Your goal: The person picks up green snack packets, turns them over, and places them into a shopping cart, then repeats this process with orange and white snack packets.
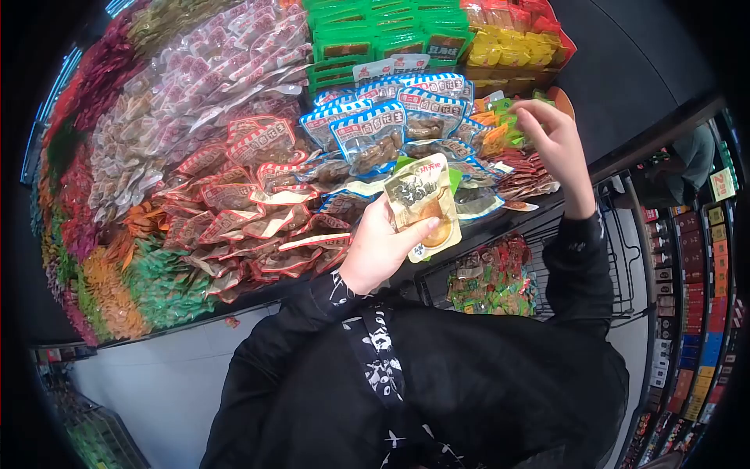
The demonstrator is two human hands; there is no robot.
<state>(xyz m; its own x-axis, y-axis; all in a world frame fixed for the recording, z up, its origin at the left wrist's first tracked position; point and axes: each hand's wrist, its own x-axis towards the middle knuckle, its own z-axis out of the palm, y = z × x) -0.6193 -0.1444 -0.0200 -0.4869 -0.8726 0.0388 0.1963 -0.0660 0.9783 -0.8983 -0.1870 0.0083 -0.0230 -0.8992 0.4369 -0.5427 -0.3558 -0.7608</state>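
My left hand (378, 248) is closed around a gold snack packet (423, 205), held upright over the display's front edge. A green packet (455, 178) shows behind it, mostly hidden. Raised at the right, my right hand (553, 141) has bent fingers slightly apart, and nothing shows in them. It is nearest to the small orange and green packets (494, 141). Clear bags with blue-striped tops (369, 137) stand behind the gold packet. To the left lie many red-edged bags (250, 207).
Below the display edge, a wire cart (617, 270) holds a heap of red and green packets (494, 280). Green packs (391, 35) and yellow packs (512, 48) line the back. Shelves (687, 297) and a person (687, 160) are at the right.
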